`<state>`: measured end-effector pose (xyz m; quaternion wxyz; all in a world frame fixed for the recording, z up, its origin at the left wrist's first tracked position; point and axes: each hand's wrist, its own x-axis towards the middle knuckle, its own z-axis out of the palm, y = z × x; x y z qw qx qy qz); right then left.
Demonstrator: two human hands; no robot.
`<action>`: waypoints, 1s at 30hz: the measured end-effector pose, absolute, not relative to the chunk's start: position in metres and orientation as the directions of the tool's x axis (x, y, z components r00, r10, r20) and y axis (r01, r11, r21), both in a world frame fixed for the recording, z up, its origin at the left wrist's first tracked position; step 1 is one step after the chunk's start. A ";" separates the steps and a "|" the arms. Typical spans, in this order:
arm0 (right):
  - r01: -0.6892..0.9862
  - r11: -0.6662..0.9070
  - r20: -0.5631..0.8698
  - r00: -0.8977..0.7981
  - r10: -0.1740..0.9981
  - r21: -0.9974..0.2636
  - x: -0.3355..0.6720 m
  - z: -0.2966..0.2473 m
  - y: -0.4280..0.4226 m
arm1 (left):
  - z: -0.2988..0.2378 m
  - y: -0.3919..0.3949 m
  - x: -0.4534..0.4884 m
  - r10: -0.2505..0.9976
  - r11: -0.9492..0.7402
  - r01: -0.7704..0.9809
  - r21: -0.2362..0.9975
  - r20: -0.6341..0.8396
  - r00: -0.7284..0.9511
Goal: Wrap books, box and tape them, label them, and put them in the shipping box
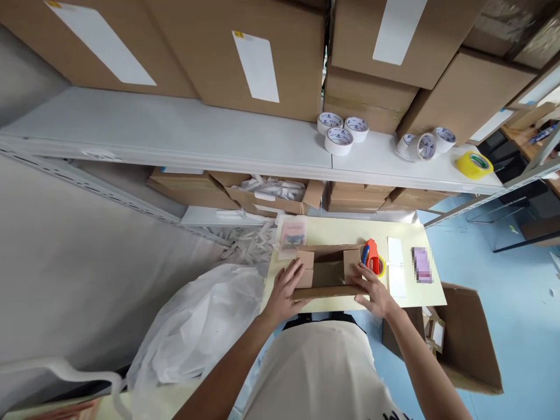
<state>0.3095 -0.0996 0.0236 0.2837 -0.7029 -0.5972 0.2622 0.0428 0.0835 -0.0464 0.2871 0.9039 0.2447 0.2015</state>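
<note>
A small open cardboard box (330, 291) stands on the pale yellow table in front of me, its two end flaps folded inward over the opening. My left hand (283, 294) grips the left end, fingers along the flap and thumb at the near corner. At the right end, my right hand (375, 291) holds the box, fingertips on the right flap. The inside of the box looks bare. Just beyond my right fingers lies a red tape dispenser (372, 256) with a yellow roll. A clear plastic packet (292, 232) rests behind the box on the left.
White paper sheets (396, 280) and a pixelated purple item (422, 265) lie on the table (341, 226). A large open carton (470, 344) stands at right on the floor. A metal shelf (262, 137) ahead bears cartons and tape rolls (339, 141). White plastic sheeting (205, 321) bulges at left.
</note>
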 end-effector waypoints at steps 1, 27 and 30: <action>0.709 -0.101 -0.027 0.114 0.993 -0.698 0.313 0.022 -0.098 | -0.045 0.086 0.043 0.562 -0.697 0.307 0.648 0.228 0.795; 0.430 -0.281 -0.088 0.416 0.905 -0.858 0.309 -0.032 -0.070 | -0.042 0.084 0.086 0.715 -0.654 0.581 0.485 0.145 0.684; 0.427 -0.268 -0.075 0.417 0.906 -0.864 0.312 -0.035 -0.068 | -0.041 0.077 0.091 0.628 -0.752 0.549 0.366 0.143 0.765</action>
